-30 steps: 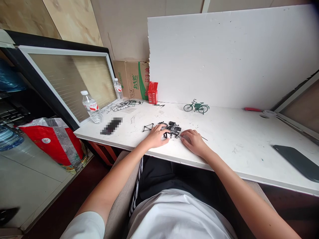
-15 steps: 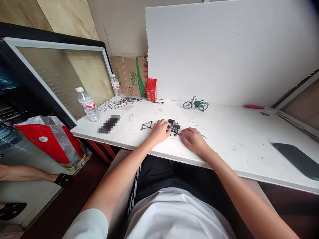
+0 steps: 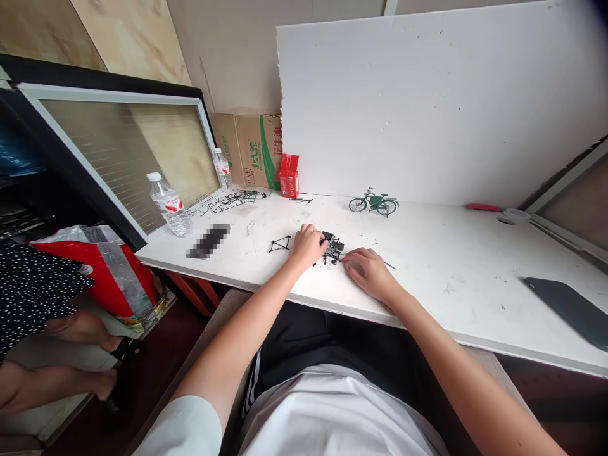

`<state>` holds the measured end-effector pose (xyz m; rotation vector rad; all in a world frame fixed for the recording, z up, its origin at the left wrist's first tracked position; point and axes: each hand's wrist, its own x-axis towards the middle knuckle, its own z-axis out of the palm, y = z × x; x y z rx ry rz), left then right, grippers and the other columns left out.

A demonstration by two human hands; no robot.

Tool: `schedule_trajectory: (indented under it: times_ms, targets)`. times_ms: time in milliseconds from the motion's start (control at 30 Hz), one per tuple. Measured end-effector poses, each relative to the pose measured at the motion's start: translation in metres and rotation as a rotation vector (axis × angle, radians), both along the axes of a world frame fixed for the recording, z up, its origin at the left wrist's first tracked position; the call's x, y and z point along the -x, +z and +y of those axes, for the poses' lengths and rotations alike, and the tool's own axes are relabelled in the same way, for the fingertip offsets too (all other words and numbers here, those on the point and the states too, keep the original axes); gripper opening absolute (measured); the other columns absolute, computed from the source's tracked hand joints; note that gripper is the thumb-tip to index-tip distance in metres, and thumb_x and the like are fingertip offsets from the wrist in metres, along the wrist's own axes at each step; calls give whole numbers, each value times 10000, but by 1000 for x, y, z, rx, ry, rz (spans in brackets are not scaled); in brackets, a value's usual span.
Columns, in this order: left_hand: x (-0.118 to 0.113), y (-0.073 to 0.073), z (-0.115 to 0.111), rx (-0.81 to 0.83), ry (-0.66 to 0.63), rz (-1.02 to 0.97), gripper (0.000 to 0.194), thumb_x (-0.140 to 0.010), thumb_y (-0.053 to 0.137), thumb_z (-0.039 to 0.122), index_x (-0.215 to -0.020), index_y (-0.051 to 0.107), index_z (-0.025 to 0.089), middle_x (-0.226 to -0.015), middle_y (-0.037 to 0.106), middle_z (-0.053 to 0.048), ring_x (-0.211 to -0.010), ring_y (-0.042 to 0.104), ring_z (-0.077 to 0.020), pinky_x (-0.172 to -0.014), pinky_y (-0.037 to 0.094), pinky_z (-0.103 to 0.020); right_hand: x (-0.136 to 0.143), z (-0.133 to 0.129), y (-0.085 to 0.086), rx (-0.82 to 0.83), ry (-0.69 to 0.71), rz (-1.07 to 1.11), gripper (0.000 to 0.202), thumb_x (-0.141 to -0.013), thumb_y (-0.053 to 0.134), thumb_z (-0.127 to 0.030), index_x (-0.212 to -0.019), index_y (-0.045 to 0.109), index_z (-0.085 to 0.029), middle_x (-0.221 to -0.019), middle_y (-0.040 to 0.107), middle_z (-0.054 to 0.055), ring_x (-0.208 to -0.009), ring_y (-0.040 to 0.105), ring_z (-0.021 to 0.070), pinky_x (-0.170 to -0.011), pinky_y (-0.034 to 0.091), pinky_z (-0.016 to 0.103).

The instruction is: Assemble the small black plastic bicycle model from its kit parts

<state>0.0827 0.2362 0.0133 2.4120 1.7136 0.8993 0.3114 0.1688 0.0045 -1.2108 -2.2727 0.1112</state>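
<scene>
As left hand curls against black parts near the table's front edge, likely steadying them, right hand curves beside, both grips unclear

A tall white board rose along the back of the white worktop, a grey wall and marbled panels showed behind, a framed pane stood at left, and pale tiles met dark flooring.
</scene>
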Motion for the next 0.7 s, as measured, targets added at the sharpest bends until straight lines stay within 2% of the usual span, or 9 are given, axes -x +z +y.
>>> schedule_trajectory:
  times_ms: [133, 267, 333, 433, 533, 600, 700]
  targets:
    - [-5, 2, 1, 40, 9, 20, 197, -1013, 632, 325, -952, 769, 197, -1147, 664, -136, -1250, 531, -352, -1027, 508, -501, -1, 2, -1, -1, 7, 11, 257, -1035, 518, -345, -1139, 735, -255, -1215, 730, 113, -1109, 661, 313, -987, 537, 493]
    - [-5, 2, 1, 50, 3, 33, 178, -1032, 622, 318, -975, 747, 205, -1173, 684, -110, -1241, 531, -323, -1029, 464, -477, -2, 1, 2, -7, 20, 38, 258, -1032, 527, -351, -1128, 740, -242, -1201, 724, 124, -1109, 655, 323, -989, 532, 516]
    - [-4, 2, -1, 52, -13, 30, 178, -1047, 596, 307, -990, 733, 209, -1167, 702, -98, -1235, 532, -305, -1026, 442, -461, 6, -4, 8, -50, -4, 74, 265, -1037, 527, -359, -1135, 739, -233, -1207, 713, 135, -1121, 641, 336, -1005, 516, 537]
    - [-4, 6, -5, 75, -27, -7, 196, -1059, 560, 306, -977, 714, 218, -1162, 727, -79, -1228, 532, -289, -1014, 422, -443, 34, -20, 23, -129, -43, 198, 294, -1073, 488, -373, -1187, 715, -225, -1212, 706, 142, -1145, 620, 340, -1038, 489, 548]
    - [-3, 13, -10, 114, -37, -57, 213, -1053, 527, 282, -931, 692, 226, -1152, 743, -63, -1220, 537, -274, -1032, 405, -432, 70, -39, 38, -47, 130, 221, 317, -1083, 504, -429, -1265, 683, -242, -1246, 708, 131, -1186, 614, 339, -1055, 485, 534]
    - [-2, 17, -15, 119, -63, -79, 207, -1047, 510, 269, -947, 688, 233, -1131, 746, -60, -1214, 539, -269, -1052, 399, -428, 90, -50, 46, 15, 197, 252, 353, -1082, 507, -473, -1283, 683, -242, -1268, 707, 138, -1219, 607, 353, -1089, 464, 559]
    - [-1, 20, -22, 105, -93, -91, 196, -1042, 508, 285, -1021, 697, 234, -1110, 733, -79, -1192, 542, -278, -1065, 407, -437, 106, -71, 60, 220, 346, 482, 455, -1095, 455, -561, -1348, 672, -252, -1346, 695, 137, -1297, 600, 341, -1171, 414, 573]
